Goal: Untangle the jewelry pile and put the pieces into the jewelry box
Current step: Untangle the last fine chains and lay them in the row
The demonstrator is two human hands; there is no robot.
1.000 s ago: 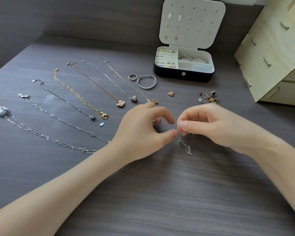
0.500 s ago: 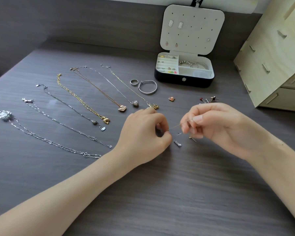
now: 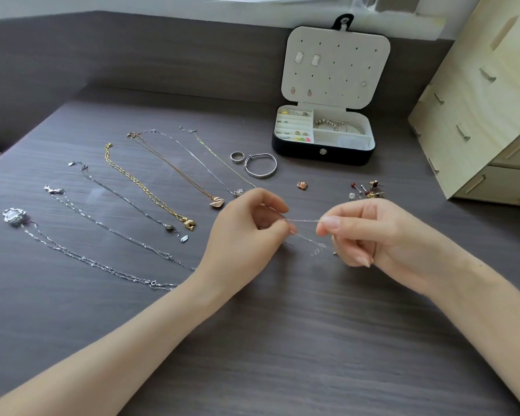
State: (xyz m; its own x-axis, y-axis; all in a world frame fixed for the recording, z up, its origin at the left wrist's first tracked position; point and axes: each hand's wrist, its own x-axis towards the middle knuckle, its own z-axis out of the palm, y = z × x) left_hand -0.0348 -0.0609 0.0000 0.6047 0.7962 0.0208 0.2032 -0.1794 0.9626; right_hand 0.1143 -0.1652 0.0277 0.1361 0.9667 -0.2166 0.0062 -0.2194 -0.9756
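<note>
My left hand (image 3: 246,232) and my right hand (image 3: 370,232) each pinch one end of a thin silver chain (image 3: 302,220), stretched between them just above the table; a loose end of it (image 3: 317,250) dangles below. The black jewelry box (image 3: 323,153) stands open at the back, its white lid upright with earrings pinned on it, rings and bracelets in its compartments. Several necklaces lie straightened in a row on the left, among them a gold chain (image 3: 144,187) and a silver one with a large pendant (image 3: 14,217).
A ring (image 3: 237,157) and a silver bangle (image 3: 260,166) lie in front of the box. A rose-gold charm (image 3: 302,185) and a small heap of earrings (image 3: 367,190) lie beyond my right hand. A pale wooden drawer unit (image 3: 487,115) stands at the right.
My hands have drawn apart, and the thin chain now spans a wider gap between them. The camera view has tilted up slightly.
</note>
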